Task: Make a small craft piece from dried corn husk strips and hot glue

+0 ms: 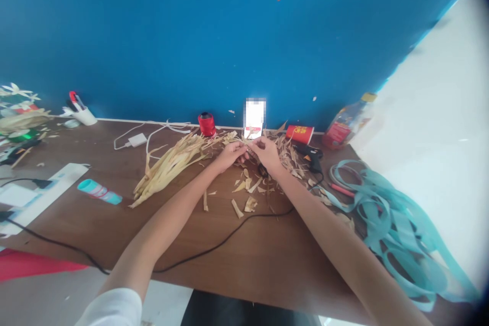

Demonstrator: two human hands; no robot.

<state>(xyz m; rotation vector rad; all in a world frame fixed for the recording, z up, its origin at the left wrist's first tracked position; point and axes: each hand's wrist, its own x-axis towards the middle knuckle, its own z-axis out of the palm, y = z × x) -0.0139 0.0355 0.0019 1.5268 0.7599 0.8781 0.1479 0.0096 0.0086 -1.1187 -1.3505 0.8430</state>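
Note:
My left hand (232,155) and my right hand (267,154) meet near the back middle of the table. Fingertips of both are pinched together around a small pale piece of corn husk (248,146), whose shape is mostly hidden by the fingers. To the left of them lies a long bundle of dried corn husks (168,169). Cut husk scraps (250,205) are strewn in front of and to the right of my hands. Just behind my fingers a lit phone (253,114) stands against the blue wall.
A red spool (207,125), a tipped red paper cup (300,134), a black glue gun (314,158) and a bottle (346,123) line the back. Teal ribbon (382,221) heaps at right. At left are a teal tube (100,191) and power strip (63,183). A black cord (225,240) crosses the front.

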